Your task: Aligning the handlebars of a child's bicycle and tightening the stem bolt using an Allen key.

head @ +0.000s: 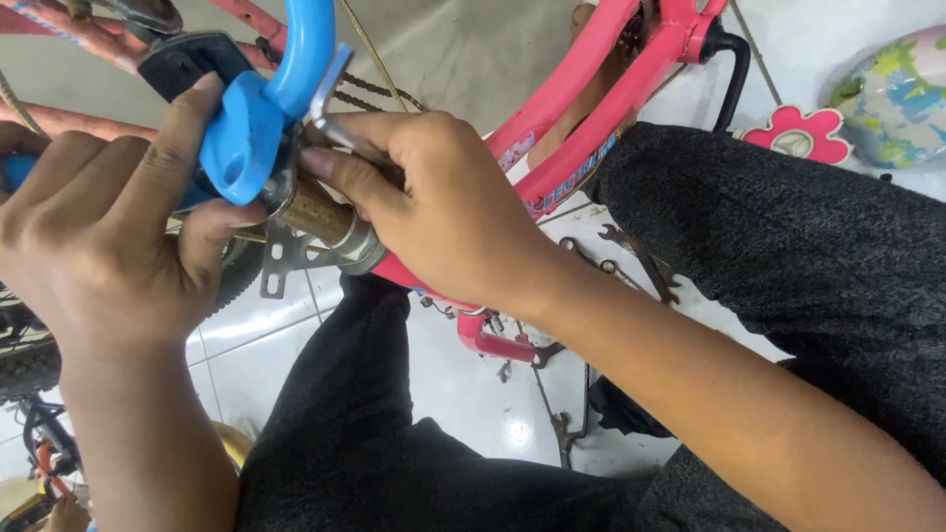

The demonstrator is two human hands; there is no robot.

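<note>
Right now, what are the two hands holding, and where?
Left hand grips the blue plastic curved part at its thick base; right hand pinches a small bent silver metal key.

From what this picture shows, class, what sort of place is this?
Probably a bicycle repair spot on a tiled floor: a pink bicycle frame, spanners lying loose, a tyre.

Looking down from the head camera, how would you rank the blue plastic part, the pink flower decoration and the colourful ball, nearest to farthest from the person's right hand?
Measured from the right hand:
1. Blue plastic part: just left of the fingertips, almost touching them.
2. Pink flower decoration: far to the right, on the floor beyond the dark trouser leg.
3. Colourful ball: at the right edge, just past the flower.
</note>
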